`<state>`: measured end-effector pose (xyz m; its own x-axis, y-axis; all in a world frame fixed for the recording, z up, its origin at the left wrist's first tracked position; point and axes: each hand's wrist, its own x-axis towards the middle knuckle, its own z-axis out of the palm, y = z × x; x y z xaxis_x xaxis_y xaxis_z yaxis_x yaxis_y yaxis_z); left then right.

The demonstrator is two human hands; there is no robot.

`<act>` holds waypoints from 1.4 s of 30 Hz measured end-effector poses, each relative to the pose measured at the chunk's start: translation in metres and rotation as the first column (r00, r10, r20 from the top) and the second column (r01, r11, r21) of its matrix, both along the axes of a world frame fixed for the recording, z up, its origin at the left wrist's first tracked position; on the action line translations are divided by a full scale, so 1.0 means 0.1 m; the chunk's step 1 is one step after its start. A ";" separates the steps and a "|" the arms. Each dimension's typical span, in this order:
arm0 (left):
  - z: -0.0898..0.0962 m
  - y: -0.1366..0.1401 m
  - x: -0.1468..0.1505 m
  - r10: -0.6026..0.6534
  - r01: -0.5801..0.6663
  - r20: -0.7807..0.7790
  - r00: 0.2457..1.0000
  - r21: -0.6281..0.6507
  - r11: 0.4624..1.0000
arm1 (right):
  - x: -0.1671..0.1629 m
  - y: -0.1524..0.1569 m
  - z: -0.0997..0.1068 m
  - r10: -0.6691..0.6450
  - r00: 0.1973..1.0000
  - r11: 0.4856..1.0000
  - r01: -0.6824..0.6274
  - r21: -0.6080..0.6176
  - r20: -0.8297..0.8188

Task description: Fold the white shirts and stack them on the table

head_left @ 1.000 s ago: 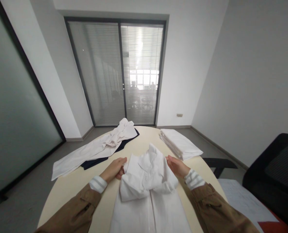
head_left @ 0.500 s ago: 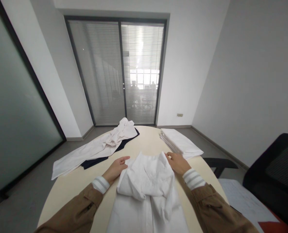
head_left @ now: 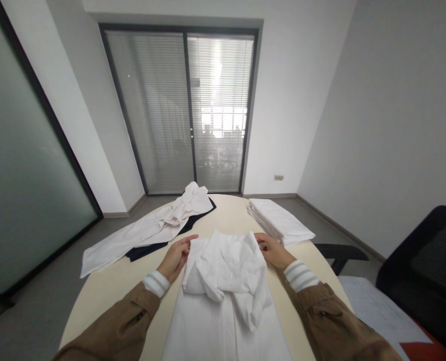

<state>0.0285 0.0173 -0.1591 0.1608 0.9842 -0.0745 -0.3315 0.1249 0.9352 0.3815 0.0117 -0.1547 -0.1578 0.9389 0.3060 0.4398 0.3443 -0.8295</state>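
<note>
In the head view a white garment (head_left: 226, 265) lies lengthwise on the round table, its far part gathered in loose folds over a smoother near part. My left hand (head_left: 177, 254) is at its far left corner, thumb and fingers closed on the cloth edge, the index finger pointing forward. At the far right corner, my right hand (head_left: 275, 249) pinches the edge, its fingertips partly hidden. The garment's near end runs out of the picture at the bottom.
The pale round table (head_left: 95, 311) also carries a crumpled white garment (head_left: 151, 228) over dark navy cloth (head_left: 147, 249) at left. A folded white cloth stack (head_left: 279, 220) sits at the far right. Beyond the right edge are a black chair (head_left: 426, 271) and papers (head_left: 381, 311).
The garment's far edge has shifted slightly away from me and lies a little flatter at the left corner. My left hand has moved slightly left; my right hand slightly forward and left.
</note>
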 end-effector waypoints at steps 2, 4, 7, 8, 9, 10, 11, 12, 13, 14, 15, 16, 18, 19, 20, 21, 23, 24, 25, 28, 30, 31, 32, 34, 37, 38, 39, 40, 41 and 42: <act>0.01 -0.01 0.00 0.032 -0.031 0.049 0.998 -0.024 0.999 | 0.00 -0.02 0.02 0.099 0.995 0.995 -0.099 -0.031 0.006; 0.03 -0.01 0.01 0.048 -0.044 0.067 0.997 -0.048 0.998 | 0.01 -0.02 0.04 0.160 0.987 0.986 -0.158 -0.057 0.017; 0.04 -0.01 -0.01 0.096 -0.096 -0.075 0.993 0.007 0.995 | 0.02 -0.01 0.04 0.170 0.983 0.983 -0.164 -0.083 0.070; 0.04 0.00 -0.02 0.133 -0.124 -0.167 0.977 0.063 0.990 | 0.02 0.00 0.04 0.171 0.982 0.983 -0.163 -0.089 0.085; 0.03 0.01 -0.03 0.176 -0.146 -0.259 0.950 0.129 0.981 | 0.03 0.00 0.03 0.175 0.980 0.982 -0.167 -0.092 0.098; 0.03 0.02 -0.05 0.211 -0.153 -0.333 0.919 0.193 0.969 | 0.03 0.01 0.02 0.183 0.977 0.980 -0.173 -0.094 0.109; 0.02 0.04 -0.06 0.227 -0.141 -0.379 0.897 0.241 0.960 | 0.03 0.01 0.02 0.191 0.974 0.979 -0.180 -0.096 0.120; 0.00 0.06 -0.07 0.220 -0.114 -0.401 0.889 0.271 0.956 | 0.02 0.01 0.02 0.193 0.972 0.979 -0.181 -0.096 0.133; -0.01 0.07 -0.09 0.199 -0.082 -0.404 0.893 0.288 0.954 | 0.01 0.01 0.03 0.188 0.971 0.980 -0.176 -0.090 0.148; -0.03 0.08 -0.10 0.170 -0.049 -0.401 0.900 0.295 0.954 | -0.02 0.00 0.04 0.181 0.969 0.982 -0.171 -0.075 0.166; -0.05 0.10 -0.10 0.141 -0.018 -0.398 0.906 0.298 0.954 | -0.05 -0.01 0.06 0.175 0.967 0.984 -0.169 -0.048 0.187; -0.07 0.10 -0.11 0.119 0.008 -0.399 0.909 0.301 0.954 | -0.08 -0.02 0.08 0.167 0.963 0.986 -0.169 -0.009 0.212; -0.11 0.11 -0.10 0.099 0.033 -0.402 0.910 0.310 0.950 | -0.17 -0.05 0.12 0.146 0.950 0.983 -0.171 0.068 0.277; -0.13 0.11 -0.10 0.090 0.040 -0.397 0.913 0.309 0.950 | -0.21 -0.06 0.14 0.126 0.941 0.982 -0.163 0.093 0.315; -0.14 0.11 -0.09 0.080 0.046 -0.388 0.918 0.305 0.951 | -0.25 -0.06 0.15 0.094 0.929 0.984 -0.141 0.108 0.357; -0.15 0.11 -0.08 0.068 0.050 -0.376 0.924 0.297 0.954 | -0.29 -0.06 0.16 0.054 0.914 0.987 -0.109 0.117 0.402; -0.17 0.10 -0.07 0.046 0.062 -0.361 0.931 0.281 0.958 | -0.35 -0.03 0.14 -0.033 0.869 0.990 -0.040 0.136 0.493; -0.17 0.10 -0.06 0.039 0.069 -0.364 0.930 0.279 0.958 | -0.38 0.00 0.13 -0.074 0.840 0.989 -0.008 0.150 0.537; -0.17 0.09 -0.05 0.040 0.072 -0.372 0.927 0.283 0.957 | -0.41 0.03 0.11 -0.108 0.807 0.987 0.016 0.161 0.580; -0.15 0.08 -0.04 0.063 0.069 -0.402 0.914 0.305 0.950 | -0.49 0.11 0.08 -0.144 0.705 0.985 0.035 0.169 0.695; -0.14 0.07 -0.03 0.067 0.065 -0.409 0.910 0.302 0.951 | -0.53 0.13 0.11 -0.133 0.649 0.987 0.018 0.160 0.749; -0.13 0.06 -0.03 0.069 0.063 -0.410 0.909 0.299 0.952 | -0.55 0.12 0.14 -0.133 0.633 0.987 0.016 0.160 0.762; -0.12 0.06 -0.02 0.068 0.063 -0.412 0.909 0.295 0.953 | -0.57 0.09 0.18 -0.137 0.633 0.986 0.011 0.168 0.762; -0.10 0.05 -0.01 0.072 0.050 -0.407 0.911 0.281 0.958 | -0.58 0.03 0.26 -0.118 0.680 0.978 -0.044 0.202 0.724; -0.06 0.03 0.01 0.070 0.025 -0.380 0.922 0.239 0.971 | -0.58 -0.03 0.33 0.004 0.769 0.943 -0.216 0.254 0.639; -0.04 0.03 0.02 0.070 0.018 -0.371 0.926 0.229 0.973 | -0.57 -0.04 0.32 0.036 0.779 0.933 -0.251 0.259 0.625; -0.02 0.02 0.03 0.071 0.014 -0.364 0.929 0.226 0.974 | -0.57 -0.04 0.31 0.048 0.784 0.931 -0.259 0.256 0.619; -0.01 0.02 0.04 0.070 0.015 -0.360 0.930 0.226 0.974 | -0.57 -0.03 0.28 0.037 0.789 0.939 -0.237 0.248 0.613; 0.01 0.01 0.04 0.070 0.015 -0.358 0.931 0.229 0.973 | -0.58 -0.02 0.24 0.005 0.796 0.954 -0.186 0.237 0.605; 0.02 0.01 0.05 0.071 0.015 -0.358 0.931 0.231 0.973 | -0.59 -0.01 0.20 -0.038 0.808 0.968 -0.116 0.222 0.588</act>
